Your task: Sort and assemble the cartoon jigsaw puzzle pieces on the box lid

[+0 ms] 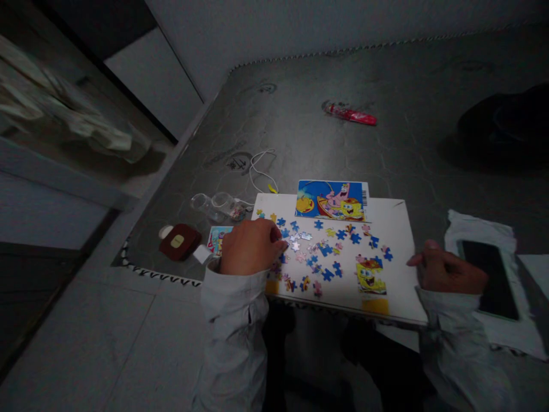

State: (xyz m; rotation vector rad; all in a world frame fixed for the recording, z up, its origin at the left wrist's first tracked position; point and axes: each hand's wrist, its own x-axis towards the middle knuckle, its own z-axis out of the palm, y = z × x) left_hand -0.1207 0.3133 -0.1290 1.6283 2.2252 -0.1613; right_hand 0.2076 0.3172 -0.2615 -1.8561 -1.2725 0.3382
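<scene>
My left hand (246,247) is over the left side of a white board (398,229), thumb and fingers drawn together just above loose jigsaw pieces (326,250). Whatever those fingertips hold, if anything, I cannot make out. Blue, pink and yellow pieces lie scattered across the board. A small joined section of puzzle (371,277) with a yellow cartoon face sits toward the board's lower right. At the back edge lies a picture card (332,200) with cartoon figures. Beside the board's right edge, my right hand (450,270) is loosely curled, with nothing visible in it.
Left of the board are a clear plastic container (221,206), a dark red box (180,241) and a white cord (253,169). A phone (489,277) lies on white paper at the right. Farther back are a red packet (351,114) and a dark object (506,126).
</scene>
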